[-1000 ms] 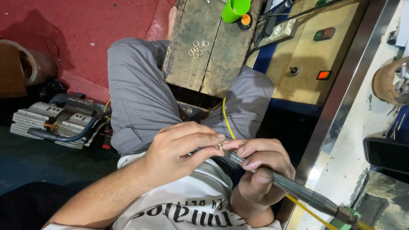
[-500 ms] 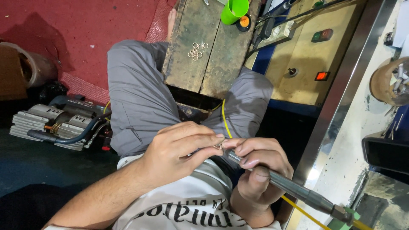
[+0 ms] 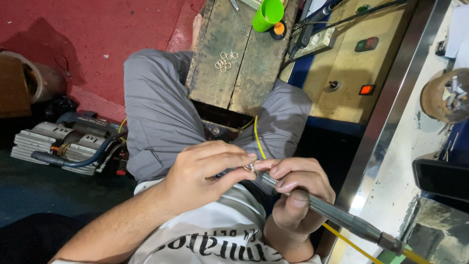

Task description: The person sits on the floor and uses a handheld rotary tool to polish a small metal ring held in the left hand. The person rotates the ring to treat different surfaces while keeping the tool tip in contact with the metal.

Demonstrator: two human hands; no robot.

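My left hand (image 3: 205,171) pinches a small silver ring (image 3: 248,167) between thumb and fingertips, just above my lap. My right hand (image 3: 295,193) grips a grey metal handpiece tool (image 3: 337,215) whose tip meets the ring. The tool's shaft runs down to the right, ending in a yellow hose (image 3: 351,244). Both hands touch at the fingertips. Several similar small rings (image 3: 225,60) lie loose on the worn wooden block (image 3: 234,78) beyond my knees.
A green cup (image 3: 267,14) stands at the block's far end. A tan control box (image 3: 351,73) with coloured buttons lies to the right, beside a steel edge (image 3: 391,112). A grey motor unit (image 3: 63,144) with a blue hose rests on the floor at left, by red carpet (image 3: 97,34).
Both hands stay together on the ring and tool; they have drifted slightly downward in view. Nothing was let go or picked up.
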